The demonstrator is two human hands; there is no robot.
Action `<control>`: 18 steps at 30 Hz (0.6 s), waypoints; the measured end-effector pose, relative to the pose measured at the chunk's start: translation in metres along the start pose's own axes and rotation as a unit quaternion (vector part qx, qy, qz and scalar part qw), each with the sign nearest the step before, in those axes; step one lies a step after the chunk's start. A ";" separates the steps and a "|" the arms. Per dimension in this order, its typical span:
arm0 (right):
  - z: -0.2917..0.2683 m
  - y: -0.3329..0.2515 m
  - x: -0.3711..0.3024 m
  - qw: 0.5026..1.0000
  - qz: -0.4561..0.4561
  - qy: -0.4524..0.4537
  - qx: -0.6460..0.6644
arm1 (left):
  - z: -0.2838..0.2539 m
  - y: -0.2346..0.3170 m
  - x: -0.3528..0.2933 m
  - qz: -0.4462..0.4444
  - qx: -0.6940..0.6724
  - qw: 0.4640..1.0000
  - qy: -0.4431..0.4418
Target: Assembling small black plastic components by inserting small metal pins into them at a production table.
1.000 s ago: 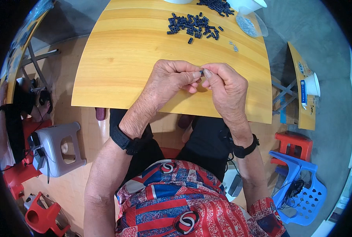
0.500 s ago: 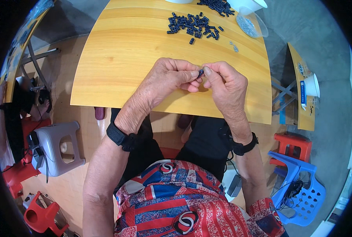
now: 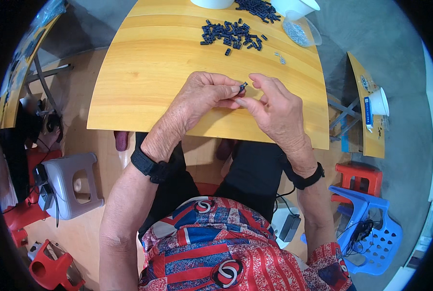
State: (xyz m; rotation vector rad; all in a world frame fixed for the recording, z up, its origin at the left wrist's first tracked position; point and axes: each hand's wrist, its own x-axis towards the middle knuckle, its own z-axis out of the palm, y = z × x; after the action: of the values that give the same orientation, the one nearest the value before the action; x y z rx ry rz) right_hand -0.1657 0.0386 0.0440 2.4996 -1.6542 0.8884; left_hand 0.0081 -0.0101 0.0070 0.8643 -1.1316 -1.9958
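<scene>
A small dark plastic part [image 3: 243,88] is pinched between the thumb and fingers of my left hand [image 3: 209,94], above the front half of the wooden table. My right hand [image 3: 278,104] is just right of it, thumb and forefinger apart, with the thumb tip close to the left fingers. I see nothing between the right fingers. Beyond my hands lies a loose pile of similar small dark parts [image 3: 231,35]. To the right of that pile, a few tiny silvery pieces [image 3: 280,58] rest on the wood.
The table [image 3: 143,72] also bears a second dark pile [image 3: 260,8], white bowls [image 3: 294,7] and a clear tray of small silvery pieces [image 3: 298,34] at the back. A grey stool [image 3: 73,186] stands at left, a blue one [image 3: 372,233] and a red one [image 3: 359,177] at right.
My right thumb and forefinger have come off the small dark part and spread apart. My left hand still pinches it. The table's contents sit slightly further left in view.
</scene>
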 end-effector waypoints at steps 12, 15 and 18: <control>0.001 -0.007 0.005 0.980 -0.106 -0.090 -0.139 | 0.002 -0.005 -0.001 0.033 0.110 0.993 -0.003; 0.002 -0.004 0.006 0.980 -0.115 -0.091 -0.137 | 0.002 -0.006 0.000 0.030 0.101 0.994 -0.001; 0.003 0.002 0.005 0.982 -0.123 -0.063 -0.129 | 0.004 -0.005 0.001 0.029 0.101 0.994 -0.011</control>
State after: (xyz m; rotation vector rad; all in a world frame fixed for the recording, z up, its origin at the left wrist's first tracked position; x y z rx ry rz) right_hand -0.1644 0.0329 0.0431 2.5452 -1.3451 0.4684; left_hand 0.0034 -0.0071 0.0038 0.9030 -1.3741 -1.8700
